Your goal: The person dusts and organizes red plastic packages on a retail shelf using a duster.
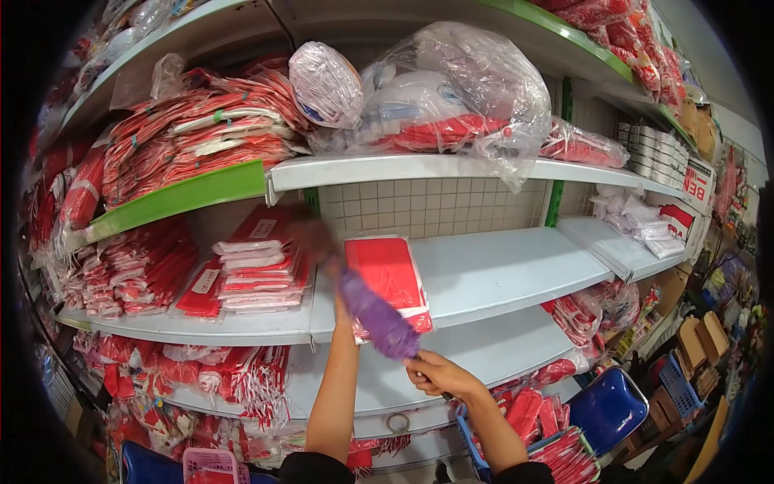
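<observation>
My right hand [439,376] is closed around the dark handle of a fluffy purple duster [375,315]. The duster slants up and left over the middle shelf, its far brownish end smeared by motion. Behind it my left hand [342,313] reaches up to the left edge of a plastic-wrapped red and white cloth pack [391,274]. The duster covers the fingers of that hand, so I cannot tell whether they grip the pack. The pack lies at the shelf's front edge and overhangs it slightly in this view.
Left of the pack stands a stack of wrapped red and white packs [260,274]. The white middle shelf [492,258] runs rightward to white bagged items [641,219]. Above, a shelf carries large plastic bags [451,97]. Below right are a blue chair [610,410] and filled baskets [564,460].
</observation>
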Demonstrator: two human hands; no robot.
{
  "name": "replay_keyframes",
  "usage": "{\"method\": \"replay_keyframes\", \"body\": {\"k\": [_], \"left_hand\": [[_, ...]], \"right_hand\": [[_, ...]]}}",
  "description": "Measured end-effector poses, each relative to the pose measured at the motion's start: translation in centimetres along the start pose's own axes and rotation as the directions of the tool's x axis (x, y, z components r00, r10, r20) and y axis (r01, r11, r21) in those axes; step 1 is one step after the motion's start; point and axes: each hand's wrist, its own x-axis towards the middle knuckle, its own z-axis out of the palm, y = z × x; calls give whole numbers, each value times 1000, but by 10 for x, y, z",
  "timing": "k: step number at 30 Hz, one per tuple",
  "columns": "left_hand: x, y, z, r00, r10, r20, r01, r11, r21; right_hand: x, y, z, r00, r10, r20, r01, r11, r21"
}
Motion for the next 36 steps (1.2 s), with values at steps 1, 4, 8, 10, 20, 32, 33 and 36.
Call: {"method": "replay_keyframes", "body": {"k": [1, 4, 8, 10, 20, 32, 33, 36], "left_hand": [[-1, 1, 3, 999, -8, -34, 7, 999, -38], [-25, 14, 24, 997, -72, -21, 70, 994, -83], [-28, 14, 29, 984, -171, 45, 176, 967, -185], [-25, 13, 25, 987, -157, 32, 160, 971, -179], [-34, 18, 39, 989, -149, -2, 145, 966, -214], [23, -19, -26, 982, -96, 164, 142, 944, -297], [30, -15, -27, 927, -51, 371, 199, 906, -373], [32, -23, -35, 992, -53, 116, 81, 964, -255]], "right_hand": [[-4, 0, -1, 999, 10, 43, -8, 1000, -30], [0, 14, -4, 988, -65, -137, 77, 993, 85], [-1, 39, -7, 951, -147, -271, 205, 959, 198], [-19, 36, -15, 1000, 2, -28, 2, 990, 140], [-30, 60, 4, 977, -77, -200, 137, 943, 304], [-38, 80, 38, 1000, 20, -4, -15, 860, 510], [-38, 76, 38, 995, 37, 88, -75, 878, 472], [-36, 62, 35, 994, 23, 111, -68, 907, 416]]}}
